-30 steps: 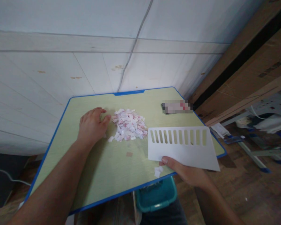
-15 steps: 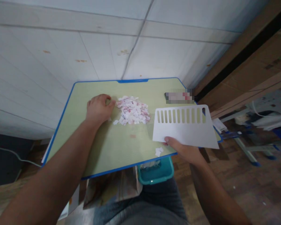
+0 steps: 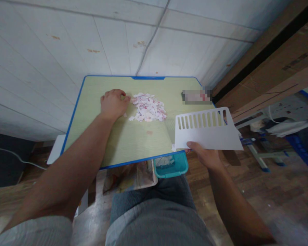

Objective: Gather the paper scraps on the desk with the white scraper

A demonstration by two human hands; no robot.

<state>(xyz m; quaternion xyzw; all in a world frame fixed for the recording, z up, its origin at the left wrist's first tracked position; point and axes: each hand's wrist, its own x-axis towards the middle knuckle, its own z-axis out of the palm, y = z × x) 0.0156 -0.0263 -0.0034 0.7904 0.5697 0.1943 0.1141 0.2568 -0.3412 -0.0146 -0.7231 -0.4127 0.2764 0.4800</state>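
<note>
On the pale green table with blue edging [image 3: 133, 143] lies a loose pile of torn white and pinkish paper scraps [image 3: 150, 109]. My left hand [image 3: 114, 103] rests just left of the pile, fingers curved, a gap between thumb and forefinger, and nothing visible in it. My right hand [image 3: 206, 155] grips the lower edge of a white plastic scraper [image 3: 207, 135] with a row of slots, thumb on top. The scraper is over the table's right front corner. A few paper scraps [image 3: 174, 147] show at its lower left corner, partly hidden by it.
A teal bin [image 3: 172, 171] with pale scraps inside sits below the front edge, beside a paper bag [image 3: 130, 179]. A blurred-out flat object [image 3: 197, 97] lies at the back right. Cardboard [image 3: 269, 68] stands to the right and a white wall [image 3: 66, 44] behind.
The scraper has come over the small scraps at the front edge and now partly covers them. My left hand stays beside the pile. The view has shifted downward.
</note>
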